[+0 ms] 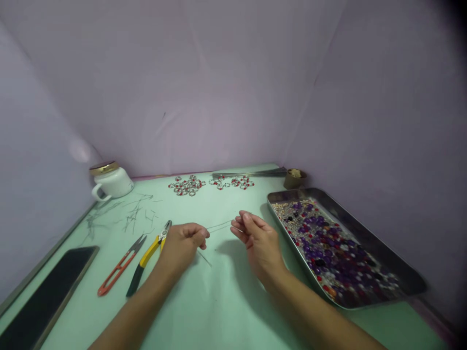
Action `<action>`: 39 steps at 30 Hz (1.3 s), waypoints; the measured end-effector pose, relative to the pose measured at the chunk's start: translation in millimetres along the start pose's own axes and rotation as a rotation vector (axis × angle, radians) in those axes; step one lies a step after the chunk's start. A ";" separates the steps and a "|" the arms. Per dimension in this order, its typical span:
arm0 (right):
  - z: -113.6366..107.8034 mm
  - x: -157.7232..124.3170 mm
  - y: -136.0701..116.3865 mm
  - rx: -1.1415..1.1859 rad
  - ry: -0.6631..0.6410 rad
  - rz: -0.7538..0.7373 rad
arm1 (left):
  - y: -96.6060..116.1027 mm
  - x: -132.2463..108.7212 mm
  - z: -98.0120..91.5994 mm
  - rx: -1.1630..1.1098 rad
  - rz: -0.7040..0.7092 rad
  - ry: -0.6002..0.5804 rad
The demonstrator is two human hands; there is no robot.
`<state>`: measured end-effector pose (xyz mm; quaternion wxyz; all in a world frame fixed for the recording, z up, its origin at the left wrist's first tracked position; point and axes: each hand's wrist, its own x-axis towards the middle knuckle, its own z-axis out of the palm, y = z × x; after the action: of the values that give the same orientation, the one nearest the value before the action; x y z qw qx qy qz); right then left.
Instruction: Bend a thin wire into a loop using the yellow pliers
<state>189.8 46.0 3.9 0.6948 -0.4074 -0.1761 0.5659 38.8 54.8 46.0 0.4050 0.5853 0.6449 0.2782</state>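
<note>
Two thin wires (219, 226) stretch between my hands above the green tabletop. My left hand (188, 240) is closed in a pinch on one end of them, and a short piece of wire (205, 258) sticks out below its fingers. On the other side, my right hand (257, 238) has its thumb and index fingertip together at the far end of the wires, the other fingers curled loosely. Yellow-and-green pliers (148, 253) lie just left of my left hand, partly hidden by it. Red-handled snips (119, 269) rest beside the pliers.
A metal tray (365, 228) of mixed beads stands at the right, near a small brown pot (295, 180). Beaded rings (187, 185) and long wires (248, 173) lie at the back. At left are a white mug (114, 183), wire scraps (134, 214) and a phone (47, 296).
</note>
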 end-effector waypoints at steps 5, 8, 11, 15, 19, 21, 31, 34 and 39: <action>-5.8 7.9 -21.7 -0.370 -0.057 -0.247 | -8.1 13.6 -41.0 0.172 0.152 -0.127; -4.6 2.6 -31.4 -0.980 -0.358 -0.370 | -10.1 12.4 -52.3 0.365 0.284 -0.252; -2.0 -7.3 -26.6 -1.384 -0.667 -0.353 | -6.6 6.3 -43.7 0.453 0.348 -0.275; -2.1 -8.4 -14.0 -1.578 -0.685 -0.286 | -6.0 7.1 -30.4 0.544 0.338 -0.171; -6.0 1.0 -9.4 -1.765 -0.449 -0.264 | -22.4 23.6 -41.6 0.732 0.328 0.046; -8.9 4.3 -7.6 -1.888 -0.364 -0.309 | -32.3 32.2 -49.9 0.803 0.326 0.085; -15.4 3.3 -4.4 -1.884 -0.296 -0.552 | -49.0 41.7 -32.5 1.045 0.587 -0.115; -13.1 0.4 -1.8 -1.683 -0.339 -0.524 | -53.3 43.3 -31.8 1.077 0.637 -0.148; -12.9 2.0 2.9 -1.448 -0.390 -0.373 | -54.4 43.1 -29.3 1.108 0.707 -0.195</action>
<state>197.7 43.2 -6.5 0.2954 -0.6167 -0.6873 0.2448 -14.3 91.7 7.4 -0.0151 0.9058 0.4222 -0.0327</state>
